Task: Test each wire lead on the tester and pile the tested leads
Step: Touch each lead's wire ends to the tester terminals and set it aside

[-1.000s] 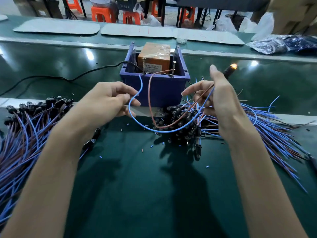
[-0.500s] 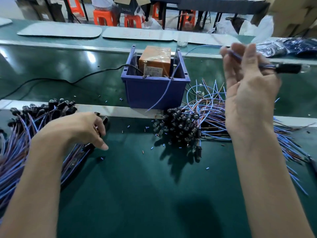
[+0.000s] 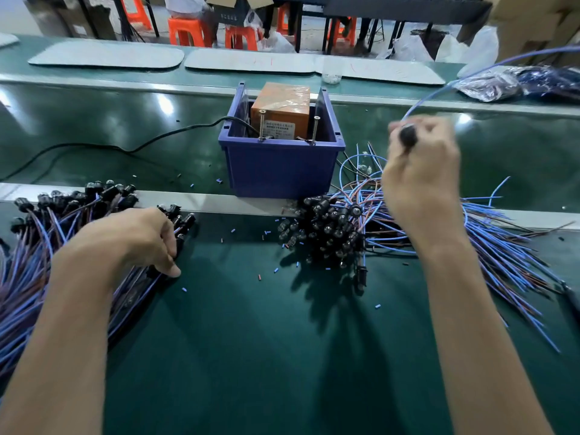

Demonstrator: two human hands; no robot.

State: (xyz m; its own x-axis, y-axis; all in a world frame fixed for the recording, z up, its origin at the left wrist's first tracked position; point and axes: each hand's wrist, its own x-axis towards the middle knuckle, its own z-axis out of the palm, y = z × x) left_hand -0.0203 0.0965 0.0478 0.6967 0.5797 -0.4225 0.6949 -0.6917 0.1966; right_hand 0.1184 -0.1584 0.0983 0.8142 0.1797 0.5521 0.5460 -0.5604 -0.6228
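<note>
The lead [image 3: 408, 137] is grasped by its black socket in the right hand [image 3: 420, 177], with the fingers curled round it and the blue wire trailing up and away to the right. Half a second ago this hand was held higher, with the socket pointing right. It has since been lowered over the right pile [image 3: 329, 227] of leads, just right of the blue bin [image 3: 282, 171] that holds the orange tester [image 3: 282, 103]. The left hand [image 3: 135, 240] has been kept on the left pile [image 3: 40, 246], its fingers bent down among the black sockets. Whether a lead is pinched there cannot be told. A second ago the lead was held at the tester by both hands, its bulb lit.
</note>
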